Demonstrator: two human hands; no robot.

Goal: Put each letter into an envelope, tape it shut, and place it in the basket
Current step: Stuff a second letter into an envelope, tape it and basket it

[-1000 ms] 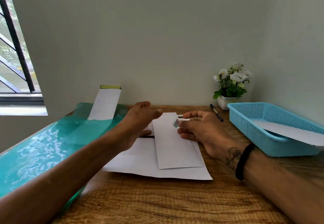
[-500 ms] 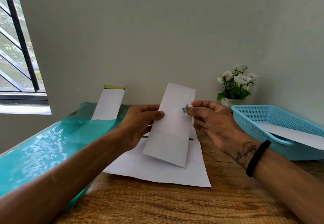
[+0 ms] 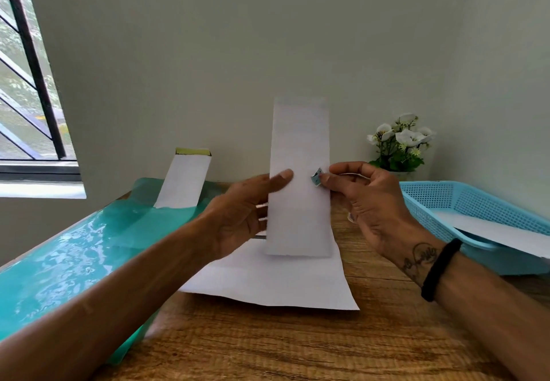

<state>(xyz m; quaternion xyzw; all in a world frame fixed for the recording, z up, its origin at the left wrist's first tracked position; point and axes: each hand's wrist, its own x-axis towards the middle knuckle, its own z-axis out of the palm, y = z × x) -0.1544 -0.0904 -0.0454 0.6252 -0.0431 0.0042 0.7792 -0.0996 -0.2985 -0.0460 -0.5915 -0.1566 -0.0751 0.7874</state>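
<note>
A long white envelope [image 3: 299, 178] stands upright in the air above the table. My left hand [image 3: 244, 214] holds it at its left edge, thumb on the front. My right hand [image 3: 369, 202] pinches a small teal sticker [image 3: 316, 177] at the envelope's right edge. Under the envelope, a white letter sheet [image 3: 276, 279] lies flat on the wooden table [image 3: 297, 345]. The light blue basket [image 3: 476, 202] stands at the right and holds a white envelope [image 3: 500, 233] that sticks out over its rim.
A teal plastic sheet [image 3: 68, 258] covers the left side of the table. Another white envelope with a yellow-green strip [image 3: 184, 181] leans against the wall. A small pot of white flowers [image 3: 398, 145] stands at the back right. A window is at the far left.
The envelope has gone from lying flat on the sheet to standing upright in both hands, raised higher than half a second ago. The sticker stays pinched in my right hand.
</note>
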